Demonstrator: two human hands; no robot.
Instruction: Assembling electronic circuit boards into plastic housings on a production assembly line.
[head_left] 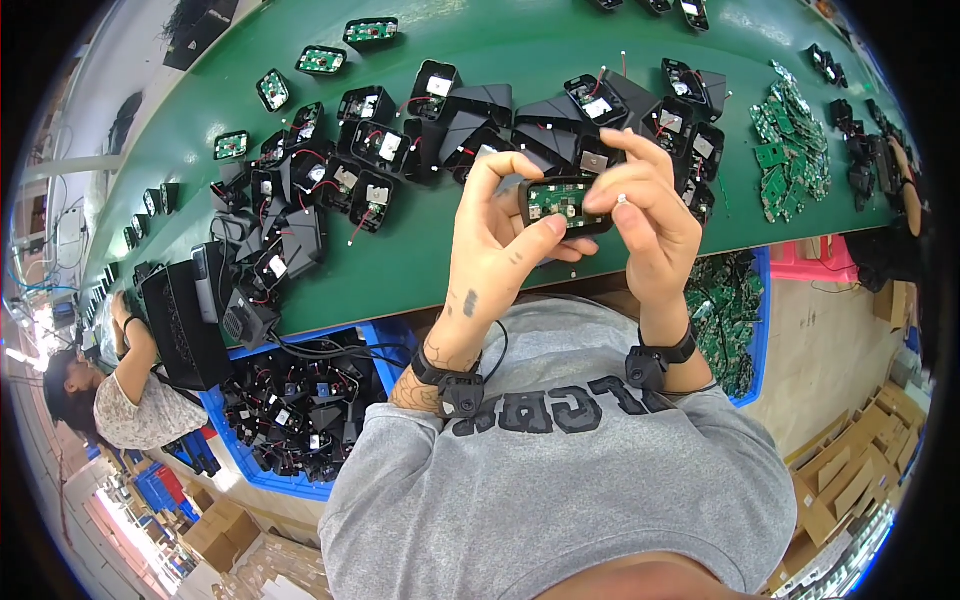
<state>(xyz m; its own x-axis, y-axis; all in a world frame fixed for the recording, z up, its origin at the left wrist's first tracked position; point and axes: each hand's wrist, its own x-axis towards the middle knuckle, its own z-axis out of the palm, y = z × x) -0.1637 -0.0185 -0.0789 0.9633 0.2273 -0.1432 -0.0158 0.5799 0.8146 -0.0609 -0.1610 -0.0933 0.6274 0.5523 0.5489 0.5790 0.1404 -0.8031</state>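
In front of my chest, my left hand (pixel 500 235) grips a small black plastic housing (pixel 527 205) by its left end. A green circuit board (pixel 560 200) sits inside, facing up, and my left thumb rests on its near edge. At the housing's right end is my right hand (pixel 652 215), its thumb and fingers bent together. A tiny white connector plug (pixel 622 200) shows between the right thumb and a finger; its wire is too fine to follow. The right fingers partly hide the board's right side.
Black housings (pixel 380 145) with red wires crowd the green table (pixel 400 262). Loose circuit boards (pixel 790 140) lie in a pile at right. Blue bins of black parts (pixel 300 410) and boards (pixel 730 310) stand below the edge. Another person (pixel 140 400) works at far left.
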